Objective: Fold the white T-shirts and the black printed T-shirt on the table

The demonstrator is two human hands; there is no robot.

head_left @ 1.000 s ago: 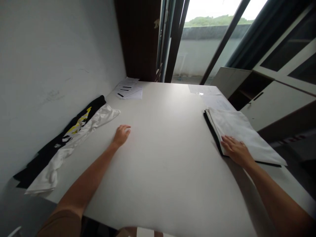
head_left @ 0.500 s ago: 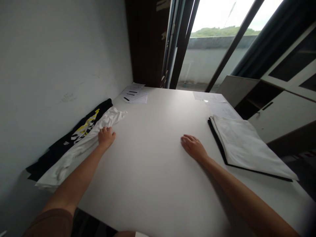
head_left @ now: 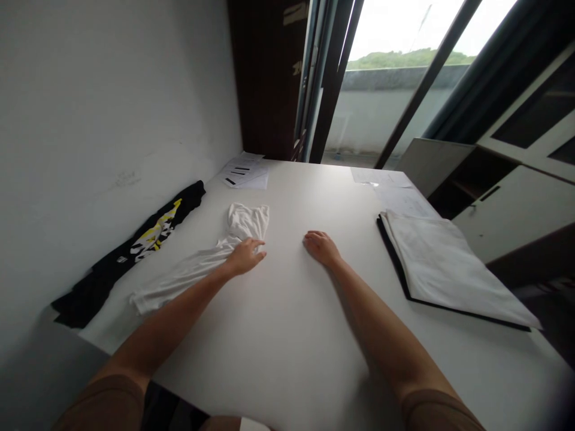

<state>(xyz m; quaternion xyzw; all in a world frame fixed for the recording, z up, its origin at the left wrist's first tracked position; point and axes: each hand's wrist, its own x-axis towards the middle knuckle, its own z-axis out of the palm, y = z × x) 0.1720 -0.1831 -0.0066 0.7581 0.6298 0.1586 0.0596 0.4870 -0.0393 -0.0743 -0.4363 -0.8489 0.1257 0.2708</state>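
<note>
My left hand (head_left: 245, 256) is on the bunched white shirt (head_left: 188, 274), closed on its near edge, with thumb and index finger showing apart. Part of the shirt fans out beyond my fingers, and the rest trails toward the table's left front. My right hand (head_left: 321, 246) lies palm down on the white table (head_left: 287, 335), fingers stretched out and holding nothing. Along the wall lies a dark shirt (head_left: 117, 263) with a yellow and white print, apart from the white one.
A folded white cloth (head_left: 449, 257) rests on a black layer (head_left: 467, 310) at the right. Printed papers (head_left: 249, 172) lie at the far left corner, and pale sheets (head_left: 395, 188) at the far right. The wall (head_left: 112, 108) borders the left; a cabinet (head_left: 525, 209) stands right.
My left hand has dragged the white shirt rightward, away from the dark shirt, toward the middle. My right hand has slid left across the table.
</note>
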